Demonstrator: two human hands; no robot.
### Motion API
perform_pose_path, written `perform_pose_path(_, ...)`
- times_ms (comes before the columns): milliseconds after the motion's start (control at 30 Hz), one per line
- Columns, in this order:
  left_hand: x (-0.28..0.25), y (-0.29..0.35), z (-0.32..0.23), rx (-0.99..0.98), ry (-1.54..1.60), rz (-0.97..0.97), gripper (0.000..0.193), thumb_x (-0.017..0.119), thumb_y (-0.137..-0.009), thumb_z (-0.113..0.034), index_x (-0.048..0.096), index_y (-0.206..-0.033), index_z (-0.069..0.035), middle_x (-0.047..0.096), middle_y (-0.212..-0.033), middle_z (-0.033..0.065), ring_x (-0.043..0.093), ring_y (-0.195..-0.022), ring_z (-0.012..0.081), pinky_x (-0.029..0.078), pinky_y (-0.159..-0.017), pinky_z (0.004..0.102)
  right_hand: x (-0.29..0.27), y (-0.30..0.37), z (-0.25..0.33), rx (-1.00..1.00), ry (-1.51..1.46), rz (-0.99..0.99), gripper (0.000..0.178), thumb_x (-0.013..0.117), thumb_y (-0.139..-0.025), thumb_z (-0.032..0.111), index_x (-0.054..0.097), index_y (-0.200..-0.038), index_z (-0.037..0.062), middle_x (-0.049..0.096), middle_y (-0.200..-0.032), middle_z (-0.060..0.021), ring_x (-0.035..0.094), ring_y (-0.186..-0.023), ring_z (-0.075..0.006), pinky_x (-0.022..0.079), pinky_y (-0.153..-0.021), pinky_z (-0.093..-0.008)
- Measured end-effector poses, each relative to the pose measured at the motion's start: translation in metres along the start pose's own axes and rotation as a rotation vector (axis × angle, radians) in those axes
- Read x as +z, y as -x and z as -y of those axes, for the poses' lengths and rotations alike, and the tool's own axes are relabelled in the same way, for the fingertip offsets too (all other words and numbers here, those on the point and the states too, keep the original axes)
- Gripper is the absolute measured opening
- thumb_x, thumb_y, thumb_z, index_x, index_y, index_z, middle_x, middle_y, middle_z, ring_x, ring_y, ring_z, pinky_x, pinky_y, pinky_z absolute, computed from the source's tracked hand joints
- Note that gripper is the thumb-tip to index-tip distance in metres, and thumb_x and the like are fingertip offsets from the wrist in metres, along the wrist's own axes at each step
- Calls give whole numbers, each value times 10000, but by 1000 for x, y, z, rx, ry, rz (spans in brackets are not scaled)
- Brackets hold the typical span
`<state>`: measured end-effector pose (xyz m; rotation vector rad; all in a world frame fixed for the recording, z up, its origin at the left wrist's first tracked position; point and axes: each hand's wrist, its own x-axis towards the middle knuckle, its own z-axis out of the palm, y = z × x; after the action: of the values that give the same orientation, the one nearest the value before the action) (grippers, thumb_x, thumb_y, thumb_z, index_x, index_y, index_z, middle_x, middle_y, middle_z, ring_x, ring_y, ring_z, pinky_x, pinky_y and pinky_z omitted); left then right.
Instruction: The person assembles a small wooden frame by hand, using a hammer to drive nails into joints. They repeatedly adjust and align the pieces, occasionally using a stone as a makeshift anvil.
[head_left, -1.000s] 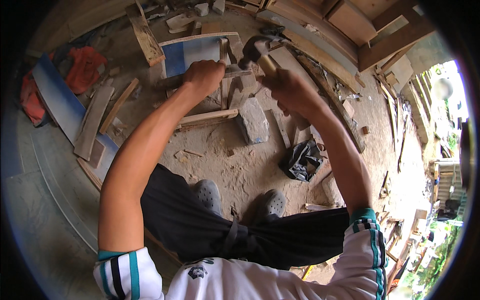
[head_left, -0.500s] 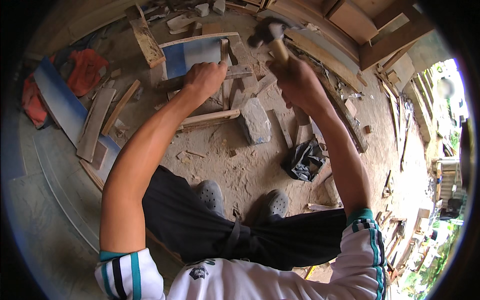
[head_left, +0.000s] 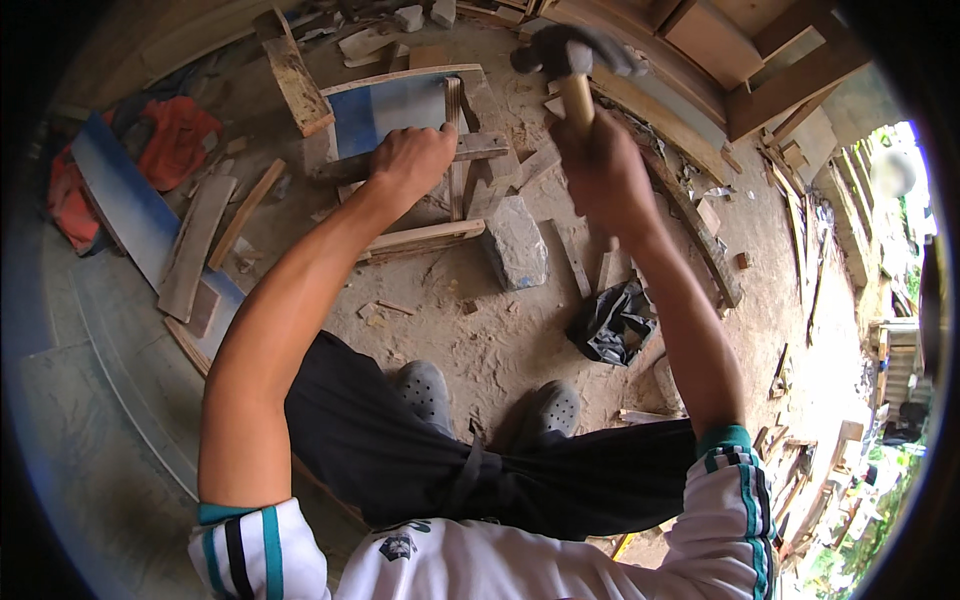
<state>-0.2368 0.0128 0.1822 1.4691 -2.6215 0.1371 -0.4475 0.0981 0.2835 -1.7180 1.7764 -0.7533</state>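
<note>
My right hand (head_left: 603,165) is closed around the wooden handle of a claw hammer (head_left: 577,95). Its dark metal head is raised beyond the hand, and motion blurs both. On the left, my left hand (head_left: 412,160) is closed over a short wooden strip (head_left: 482,146), pressing it across an upright board (head_left: 454,110) of a small wooden frame. Behind this frame lies a blue and white panel (head_left: 385,112) with a curved wooden edge. The frame's near wooden rail (head_left: 425,238) rests by a grey stone block (head_left: 516,243). My left fingertips are partly hidden.
A crumpled black plastic bag (head_left: 612,325) lies right of my feet. Long planks (head_left: 690,215) lean along the right side. A blue and white board (head_left: 130,200), loose wood pieces and an orange cloth (head_left: 178,140) are at left. Wood scraps litter the dirt floor.
The hammer in my right hand has moved slightly up and to the right, its head turning. My left hand stays on the wooden strip.
</note>
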Motion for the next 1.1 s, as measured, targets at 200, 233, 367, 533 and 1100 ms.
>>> perform_pose_path(200, 7, 2, 6, 41, 11, -27, 86, 513, -838, -31, 542, -904, 15, 669, -749, 213, 688, -745, 367, 559, -632, 452, 3, 0, -6, 175, 83, 330, 384, 546, -955, 366, 552, -910, -14, 537, -550, -63, 568, -428, -161, 460, -402, -334)
perform_pose_path(233, 5, 4, 7, 35, 20, -9, 88, 511, -839, -33, 540, -906, 16, 670, -753, 211, 688, -745, 367, 558, -636, 454, -2, 5, 3, 140, 20, 271, 393, 547, -956, 374, 550, -906, -16, 531, -543, -59, 568, -429, -164, 466, -408, -341)
perform_pose_path(367, -1, -1, 1, 20, -27, 19, 112, 496, -873, -76, 564, -921, -2, 691, -779, 181, 704, -755, 332, 566, -616, 436, 12, 7, -6, -29, 52, -19, 384, 521, -942, 329, 573, -955, -51, 613, -612, -158, 650, -511, -238, 512, -451, -347)
perform_pose_path(533, 6, 3, 4, 32, -61, -32, 92, 503, -861, -69, 563, -905, -15, 683, -744, 176, 698, -757, 348, 559, -633, 450, 7, 4, -9, 182, 34, 313, 404, 516, -938, 338, 587, -916, -59, 616, -621, -167, 643, -491, -261, 541, -484, -365)
perform_pose_path(1100, -9, 0, 2, 10, 68, 31, 217, 620, -749, -81, 557, -946, -14, 662, -774, 232, 658, -791, 422, 522, -699, 524, 27, 3, -65, 355, -675, -4, 344, 644, -914, 357, 533, -943, 32, 489, -637, -6, 494, -454, -118, 428, -410, -308)
